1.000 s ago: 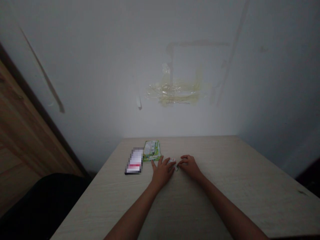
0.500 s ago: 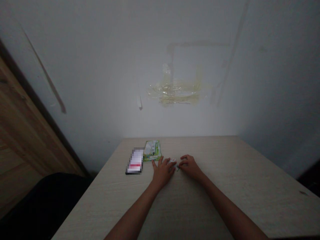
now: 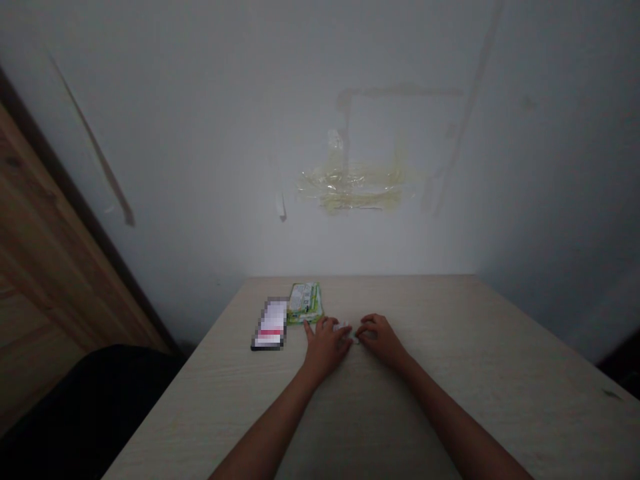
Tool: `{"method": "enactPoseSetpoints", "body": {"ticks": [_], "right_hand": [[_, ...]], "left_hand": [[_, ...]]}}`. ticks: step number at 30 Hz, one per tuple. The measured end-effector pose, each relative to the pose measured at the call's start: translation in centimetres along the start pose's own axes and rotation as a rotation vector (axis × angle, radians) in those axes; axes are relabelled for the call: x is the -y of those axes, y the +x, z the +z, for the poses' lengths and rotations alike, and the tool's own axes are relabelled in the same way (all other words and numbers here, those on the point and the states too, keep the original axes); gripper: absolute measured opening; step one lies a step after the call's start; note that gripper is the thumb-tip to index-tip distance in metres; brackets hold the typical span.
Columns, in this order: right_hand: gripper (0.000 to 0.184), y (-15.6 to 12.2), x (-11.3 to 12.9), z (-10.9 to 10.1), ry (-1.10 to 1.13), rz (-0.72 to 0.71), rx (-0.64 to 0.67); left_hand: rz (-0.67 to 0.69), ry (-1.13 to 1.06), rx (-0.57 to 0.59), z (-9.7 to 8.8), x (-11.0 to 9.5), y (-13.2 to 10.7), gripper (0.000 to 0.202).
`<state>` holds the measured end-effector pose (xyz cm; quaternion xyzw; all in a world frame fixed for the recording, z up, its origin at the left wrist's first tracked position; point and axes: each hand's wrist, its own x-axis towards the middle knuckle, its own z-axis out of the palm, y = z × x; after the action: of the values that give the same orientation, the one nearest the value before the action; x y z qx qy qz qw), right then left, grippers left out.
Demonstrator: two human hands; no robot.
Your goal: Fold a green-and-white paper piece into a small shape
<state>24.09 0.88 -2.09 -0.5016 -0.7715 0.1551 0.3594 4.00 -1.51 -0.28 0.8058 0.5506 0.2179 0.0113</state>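
My left hand (image 3: 326, 345) rests palm down near the middle of the table, its outer fingers spread and its index finger and thumb closed on a small white piece (image 3: 343, 325). Most of that piece is hidden under the fingers, and its kind is too small to make out. Just to the right, my right hand (image 3: 379, 340) has its fingers bent, with thumb and index fingertip pinched at the piece's right edge. A green and white packet (image 3: 305, 301) lies flat beyond my left hand.
Left of the packet lies a phone (image 3: 270, 325) with a blurred screen. The pale wooden table (image 3: 450, 333) meets a grey wall (image 3: 210, 167) bearing peeling clear tape (image 3: 360, 190). A dark rounded shape (image 3: 90, 400) and wooden boards (image 3: 45, 233) stand at the left.
My right fingers have shifted slightly to the left, closer to my left hand, at the white piece's edge. The whole view has tilted a little; the packet and phone lie as before.
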Motion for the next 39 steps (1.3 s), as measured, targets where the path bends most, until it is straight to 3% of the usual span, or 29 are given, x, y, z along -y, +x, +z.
{"method": "enactPoseSetpoints", "body": {"ticks": [8, 14, 23, 39], "right_hand": [[0.018, 0.0, -0.5, 0.3, -0.025, -0.013, -0.033], [0.019, -0.2, -0.8, -0.3, -0.032, -0.017, -0.033], [0.021, -0.2, -0.8, -1.0, -0.035, -0.008, 0.033], [0.018, -0.2, -0.9, -1.0, -0.028, -0.081, 0.026]], "left_hand": [[0.000, -0.045, 0.019, -0.4, 0.2, -0.1, 0.039], [0.012, -0.077, 0.059, -1.4, 1.6, 0.4, 0.044], [-0.019, -0.066, 0.010, -2.4, 3.9, 0.7, 0.015], [-0.024, -0.069, -0.001, -2.1, 3.1, 0.7, 0.016]]}}
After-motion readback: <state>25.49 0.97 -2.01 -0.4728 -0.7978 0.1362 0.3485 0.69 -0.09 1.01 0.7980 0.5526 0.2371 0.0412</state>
